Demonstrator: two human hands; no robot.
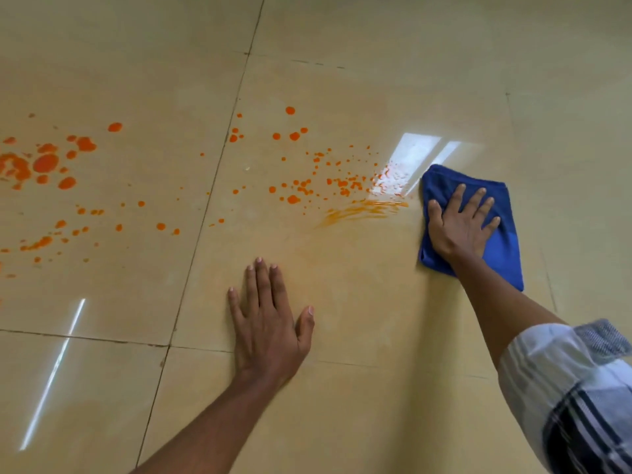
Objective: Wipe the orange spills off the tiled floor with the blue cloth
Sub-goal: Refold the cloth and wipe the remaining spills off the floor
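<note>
My right hand (460, 224) lies flat, fingers spread, on the folded blue cloth (502, 248) and presses it onto the glossy beige tiled floor (342, 80). Just left of the cloth runs a smeared orange streak (362, 210). Beyond it, orange droplets (307, 186) dot the middle tile. Bigger orange blots (44, 162) cover the tile at far left. My left hand (270, 319) rests flat on the floor, palm down with fingers straight, below the droplets and holding nothing.
Dark grout lines (205, 213) divide the large tiles. A bright window reflection (413, 155) glares on the floor just left of the cloth's top. A faint orange haze tints the tile around my left hand. My checked sleeve (574, 388) fills the lower right.
</note>
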